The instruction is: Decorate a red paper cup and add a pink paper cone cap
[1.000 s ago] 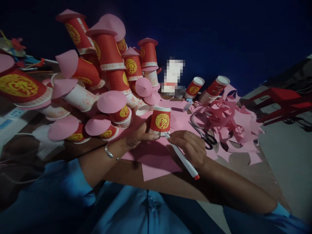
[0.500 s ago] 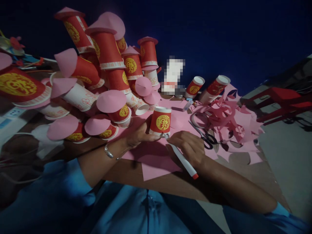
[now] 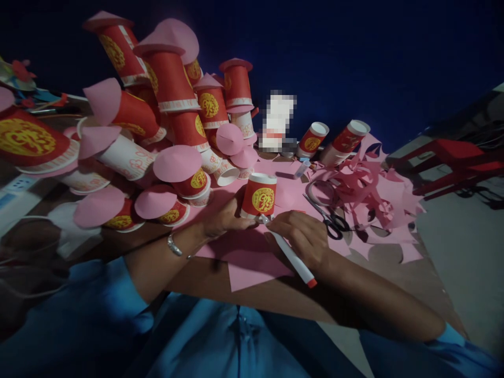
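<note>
A red paper cup (image 3: 259, 197) with a yellow round emblem and white bands at top and bottom stands over pink paper. My left hand (image 3: 228, 218) grips its left side and lower edge, the thumb along the bottom. In my right hand (image 3: 301, 236) is a white marker (image 3: 293, 260) with a red end, slanting down to the right. The marker's tip is at the cup's lower white band. A flat pink sheet (image 3: 252, 270) lies beneath my hands.
Several red and white cups with pink paper cones (image 3: 177, 164) are stacked at the left. Black-handled scissors (image 3: 334, 224) and pink paper scraps (image 3: 378, 194) lie at the right. Two cups (image 3: 314, 139) stand farther back. A red stool (image 3: 457, 152) is beyond the table.
The marker and my right hand have shifted slightly left along the cup's lower band. My left hand still holds the cup. The view has moved a little.
</note>
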Motion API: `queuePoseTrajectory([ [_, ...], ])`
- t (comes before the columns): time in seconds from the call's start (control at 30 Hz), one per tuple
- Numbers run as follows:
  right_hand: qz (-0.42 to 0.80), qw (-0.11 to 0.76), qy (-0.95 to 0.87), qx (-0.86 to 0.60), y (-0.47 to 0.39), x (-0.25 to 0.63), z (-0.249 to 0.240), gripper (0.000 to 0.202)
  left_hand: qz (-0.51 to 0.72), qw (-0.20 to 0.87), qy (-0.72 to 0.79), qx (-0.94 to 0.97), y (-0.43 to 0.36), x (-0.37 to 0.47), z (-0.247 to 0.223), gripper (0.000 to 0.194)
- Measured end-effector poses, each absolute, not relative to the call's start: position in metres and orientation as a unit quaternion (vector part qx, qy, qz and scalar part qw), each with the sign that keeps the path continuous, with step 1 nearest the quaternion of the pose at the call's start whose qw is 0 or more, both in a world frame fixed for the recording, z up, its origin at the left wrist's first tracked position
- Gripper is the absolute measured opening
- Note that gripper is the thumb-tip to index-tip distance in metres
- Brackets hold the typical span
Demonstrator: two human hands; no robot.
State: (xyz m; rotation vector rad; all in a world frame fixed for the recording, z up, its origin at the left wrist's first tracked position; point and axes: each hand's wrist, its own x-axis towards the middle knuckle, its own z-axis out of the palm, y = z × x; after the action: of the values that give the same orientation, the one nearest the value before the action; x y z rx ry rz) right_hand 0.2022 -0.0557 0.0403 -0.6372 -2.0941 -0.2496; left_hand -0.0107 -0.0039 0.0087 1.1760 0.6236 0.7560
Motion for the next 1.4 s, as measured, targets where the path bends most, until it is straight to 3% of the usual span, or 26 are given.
queuePoseTrajectory([
  [0.67,-0.097,0.455,-0.845,-0.264,-0.0553,0.2026,0.042,0.013,0.352,0.718,0.258,0.542,-0.0021,-0.0137,0.0032,0.084],
  [1.4,-0.101,0.459,-0.841,-0.266,-0.0569,0.2014,0.042,0.015,0.351,0.739,0.253,0.517,-0.001,-0.012,0.0049,0.088],
])
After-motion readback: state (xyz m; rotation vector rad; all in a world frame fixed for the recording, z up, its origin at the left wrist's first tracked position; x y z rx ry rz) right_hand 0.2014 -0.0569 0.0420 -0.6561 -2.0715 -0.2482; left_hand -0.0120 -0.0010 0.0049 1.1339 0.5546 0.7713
